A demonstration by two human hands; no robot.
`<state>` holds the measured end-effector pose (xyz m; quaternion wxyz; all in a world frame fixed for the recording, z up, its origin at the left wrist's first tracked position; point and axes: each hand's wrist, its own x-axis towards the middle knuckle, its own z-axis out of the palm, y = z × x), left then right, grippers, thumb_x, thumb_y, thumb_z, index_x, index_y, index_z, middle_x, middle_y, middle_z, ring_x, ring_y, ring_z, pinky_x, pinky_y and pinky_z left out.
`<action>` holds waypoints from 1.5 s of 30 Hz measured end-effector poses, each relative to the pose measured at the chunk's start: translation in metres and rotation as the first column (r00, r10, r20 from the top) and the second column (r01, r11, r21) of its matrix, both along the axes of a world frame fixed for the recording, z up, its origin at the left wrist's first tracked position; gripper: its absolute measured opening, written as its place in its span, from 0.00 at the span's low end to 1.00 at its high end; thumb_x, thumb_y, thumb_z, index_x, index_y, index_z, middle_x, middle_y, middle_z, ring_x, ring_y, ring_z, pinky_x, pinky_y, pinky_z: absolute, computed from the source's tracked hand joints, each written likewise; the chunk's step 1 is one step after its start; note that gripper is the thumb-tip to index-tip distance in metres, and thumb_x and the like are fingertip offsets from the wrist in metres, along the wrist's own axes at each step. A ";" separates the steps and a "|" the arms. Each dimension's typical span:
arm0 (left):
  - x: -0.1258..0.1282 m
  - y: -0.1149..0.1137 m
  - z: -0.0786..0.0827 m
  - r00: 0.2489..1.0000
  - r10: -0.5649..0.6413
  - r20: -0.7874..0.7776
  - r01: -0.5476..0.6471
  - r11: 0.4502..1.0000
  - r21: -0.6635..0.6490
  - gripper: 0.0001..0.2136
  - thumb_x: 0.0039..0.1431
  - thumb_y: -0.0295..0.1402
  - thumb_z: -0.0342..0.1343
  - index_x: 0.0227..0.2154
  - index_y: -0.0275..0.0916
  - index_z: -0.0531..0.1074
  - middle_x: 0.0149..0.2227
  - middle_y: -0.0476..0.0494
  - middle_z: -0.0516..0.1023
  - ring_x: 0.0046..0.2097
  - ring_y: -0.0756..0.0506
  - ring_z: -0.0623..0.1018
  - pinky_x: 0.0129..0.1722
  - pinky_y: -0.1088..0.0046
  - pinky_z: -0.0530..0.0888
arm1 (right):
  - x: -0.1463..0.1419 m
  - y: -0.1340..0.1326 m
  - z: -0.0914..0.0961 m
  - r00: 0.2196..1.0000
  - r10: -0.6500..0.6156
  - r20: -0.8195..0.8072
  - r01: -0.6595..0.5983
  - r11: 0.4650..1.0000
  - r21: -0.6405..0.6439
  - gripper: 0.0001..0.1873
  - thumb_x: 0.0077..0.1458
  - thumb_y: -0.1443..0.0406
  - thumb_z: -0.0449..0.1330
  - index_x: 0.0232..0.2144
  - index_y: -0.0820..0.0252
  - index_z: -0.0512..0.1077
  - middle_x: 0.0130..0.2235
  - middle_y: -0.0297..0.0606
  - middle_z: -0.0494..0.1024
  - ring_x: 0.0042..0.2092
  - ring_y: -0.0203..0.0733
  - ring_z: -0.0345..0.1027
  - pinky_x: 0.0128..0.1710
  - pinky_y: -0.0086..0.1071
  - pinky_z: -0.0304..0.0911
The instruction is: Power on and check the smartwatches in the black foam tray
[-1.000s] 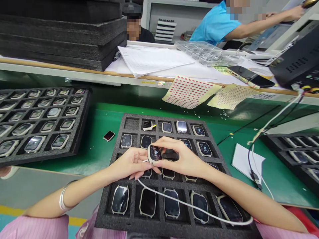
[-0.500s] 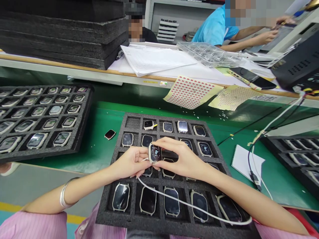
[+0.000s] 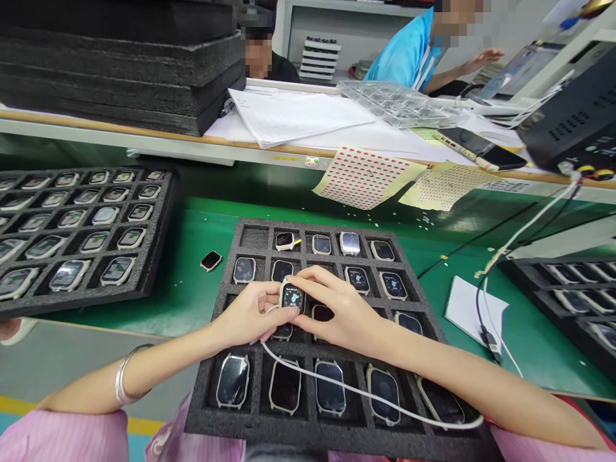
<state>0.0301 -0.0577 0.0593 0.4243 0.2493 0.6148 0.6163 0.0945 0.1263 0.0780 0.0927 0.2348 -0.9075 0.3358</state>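
Note:
Both hands hold one smartwatch [image 3: 292, 298] with a lit face, raised over the black foam tray [image 3: 337, 431]. My left hand [image 3: 250, 312] grips its left side, the thumb at the lower edge of the screen. My right hand [image 3: 337, 305] pinches the watch from the right, fingers on the top edge and thumb near the bottom corner. A white cable [image 3: 366, 391] runs from under my left fingers across the tray to the right; its end at the watch is hidden. Strapless watches such as this one [image 3: 233, 381] lie in the compartments around.
Another foam tray of watches [image 3: 154, 256] lies left, a third [image 3: 539, 289] right. A small dark watch part [image 3: 210, 260] rests on the green table [image 3: 192, 224]. Stacked foam [image 3: 120, 77], papers [image 3: 298, 119] and a phone [image 3: 481, 147] occupy the shelf. A co-worker in blue [image 3: 402, 54] sits beyond.
The watch has shifted slightly left and lower in my hands, and my left thumb has come onto the screen's lower edge. The co-worker's hands have moved apart from the equipment.

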 end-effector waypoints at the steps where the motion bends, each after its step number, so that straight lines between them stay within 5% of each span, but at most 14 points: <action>1: 0.000 -0.001 0.000 1.000 -0.003 0.013 0.003 1.000 0.010 0.12 0.56 0.38 0.58 0.35 0.33 0.70 0.18 0.57 0.62 0.14 0.58 0.60 0.10 0.84 0.54 | 0.000 0.000 -0.001 1.000 0.007 -0.007 -0.008 1.000 -0.027 0.23 0.56 0.65 0.61 0.53 0.65 0.66 0.43 0.46 0.70 0.44 0.45 0.68 0.43 0.37 0.69; 7: -0.002 -0.005 0.001 0.996 -0.033 0.081 0.023 0.993 0.119 0.13 0.53 0.36 0.62 0.38 0.32 0.73 0.19 0.56 0.62 0.15 0.59 0.56 0.11 0.84 0.51 | 0.001 -0.002 -0.002 0.997 0.072 -0.001 -0.071 0.987 -0.147 0.26 0.55 0.66 0.62 0.56 0.59 0.63 0.42 0.42 0.70 0.43 0.41 0.68 0.43 0.35 0.68; 21: -0.004 -0.008 0.005 0.988 -0.050 0.148 0.036 0.994 0.099 0.13 0.50 0.37 0.63 0.35 0.31 0.75 0.19 0.51 0.71 0.15 0.59 0.54 0.13 0.83 0.48 | 0.000 -0.002 -0.004 0.995 0.096 0.026 -0.087 0.967 -0.241 0.32 0.50 0.64 0.67 0.56 0.59 0.64 0.41 0.41 0.71 0.41 0.41 0.68 0.42 0.35 0.68; 28: -0.009 -0.004 0.002 0.982 -0.047 0.180 0.039 0.998 0.050 0.18 0.59 0.43 0.53 0.21 0.33 0.68 0.20 0.41 0.78 0.10 0.59 0.54 0.11 0.79 0.42 | -0.008 -0.002 0.001 0.971 -0.052 0.232 0.102 0.973 -0.209 0.22 0.51 0.57 0.66 0.45 0.65 0.73 0.32 0.38 0.73 0.33 0.39 0.68 0.35 0.33 0.65; 33: -0.012 -0.001 0.004 0.970 -0.061 0.237 0.050 0.997 0.054 0.22 0.62 0.45 0.48 0.23 0.31 0.72 0.19 0.41 0.78 0.09 0.59 0.53 0.12 0.77 0.44 | -0.013 -0.002 0.003 0.930 -0.080 0.358 0.174 0.955 -0.239 0.20 0.54 0.56 0.62 0.43 0.66 0.75 0.29 0.35 0.72 0.29 0.36 0.63 0.29 0.30 0.62; 39: -0.013 -0.002 0.004 0.973 -0.046 0.227 0.042 0.999 0.024 0.27 0.62 0.48 0.47 0.21 0.28 0.76 0.14 0.42 0.75 0.10 0.59 0.51 0.14 0.76 0.45 | -0.014 0.000 -0.001 0.913 -0.022 0.408 0.156 0.942 -0.297 0.20 0.61 0.56 0.55 0.46 0.66 0.73 0.36 0.42 0.76 0.35 0.41 0.69 0.34 0.33 0.66; 45: -0.013 -0.001 0.005 0.965 -0.050 0.257 0.036 0.998 0.058 0.22 0.61 0.45 0.50 0.26 0.29 0.76 0.22 0.38 0.80 0.10 0.60 0.52 0.13 0.76 0.42 | -0.014 0.000 0.000 0.917 -0.047 0.397 0.178 0.937 -0.300 0.19 0.59 0.58 0.57 0.46 0.68 0.73 0.34 0.41 0.74 0.32 0.39 0.67 0.33 0.32 0.66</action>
